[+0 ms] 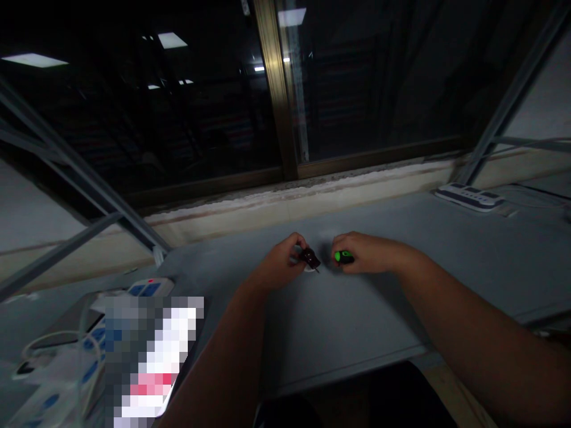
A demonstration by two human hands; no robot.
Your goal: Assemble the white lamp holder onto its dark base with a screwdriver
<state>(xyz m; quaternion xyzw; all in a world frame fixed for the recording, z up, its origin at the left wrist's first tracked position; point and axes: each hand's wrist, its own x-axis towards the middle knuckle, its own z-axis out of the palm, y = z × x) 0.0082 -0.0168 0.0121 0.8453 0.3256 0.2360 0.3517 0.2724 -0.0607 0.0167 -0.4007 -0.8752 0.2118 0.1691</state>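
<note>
Dark glossy object: While the left hand pinches its upper-left end between thumb and fingers, this small dark object slants down to the right, towards the gap between the hands; a thin tip sticks out at its lower end.
White piece: a pale rounded bit shows just under the dark object, beside the left fingertips; whether they are joined, I cannot tell.
Green-and-black handle: in the right hand, fingers curled round it, its long axis lying roughly left to right and its green end facing the left hand; any shaft or tip is too unclear to see.
Between the hands: a narrow gap, with the dark object on its left side and the handle on its right; the left hand is the nearer to the dark object.
Desk: the grey top lies below both hands; contact with either held thing is unclear.
Power strip: a white one lies well beyond the right hand, to its right.
</note>
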